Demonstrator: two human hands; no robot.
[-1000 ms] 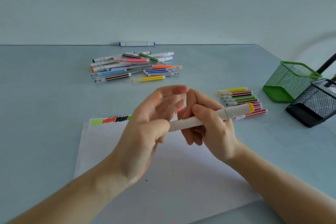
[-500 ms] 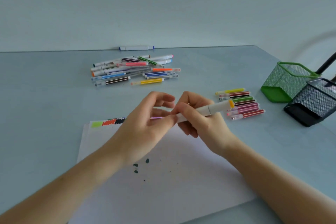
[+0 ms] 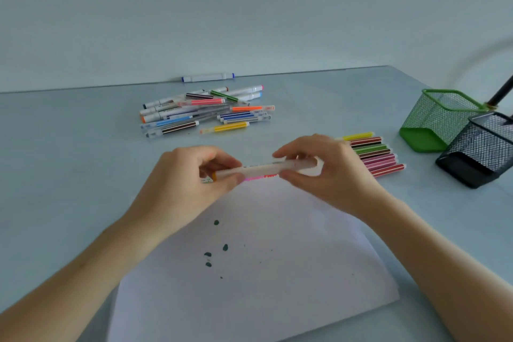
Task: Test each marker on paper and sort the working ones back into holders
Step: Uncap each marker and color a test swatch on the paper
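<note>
We've got the white marker (image 3: 266, 169) pinched at both ends: left hand (image 3: 191, 175) closed round the orange-tipped end, right hand (image 3: 330, 169) gripping the other end between thumb and fingers. It's held roughly level above the far edge of the paper (image 3: 263, 280), with green ink blots nearer us than the grip. Beyond the left hand sits the loose marker pile (image 3: 205, 111). Just past the right hand is a tidy row of markers (image 3: 374, 154), then the green holder (image 3: 435, 119) and black holder (image 3: 480, 150).
</note>
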